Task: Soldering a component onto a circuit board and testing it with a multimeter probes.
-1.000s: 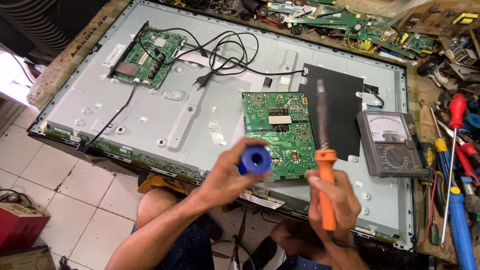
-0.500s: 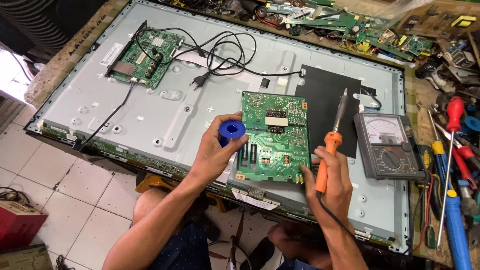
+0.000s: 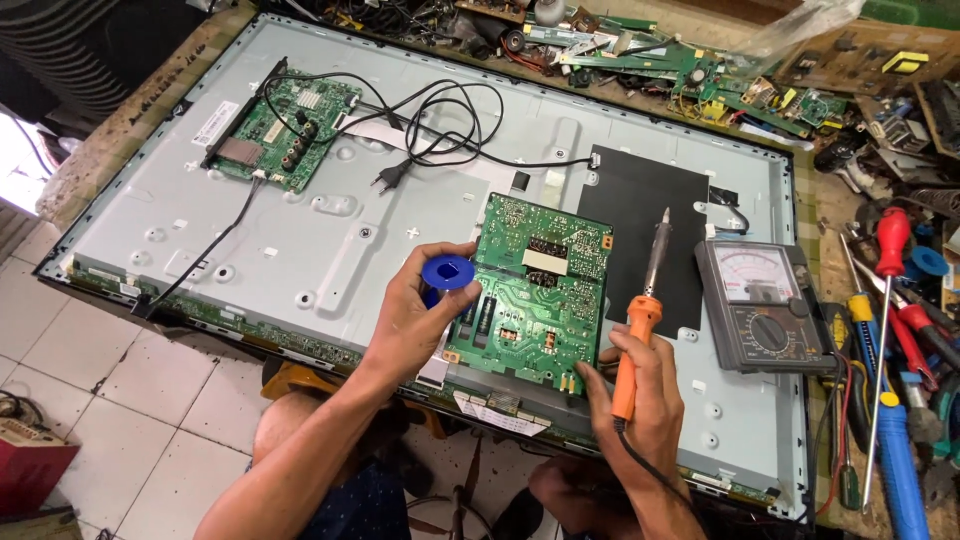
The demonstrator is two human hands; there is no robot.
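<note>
The blue solder spool (image 3: 447, 272) is round, held up at the left edge of the green circuit board (image 3: 530, 292). The orange-handled soldering iron (image 3: 640, 322) stands tilted, tip up, just right of the board.

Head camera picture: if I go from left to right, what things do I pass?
Small green circuit board → black plug → blue spool in the left hand → big green circuit board → orange-handled soldering iron in the right hand → grey meter → red-handled screwdriver.
</note>
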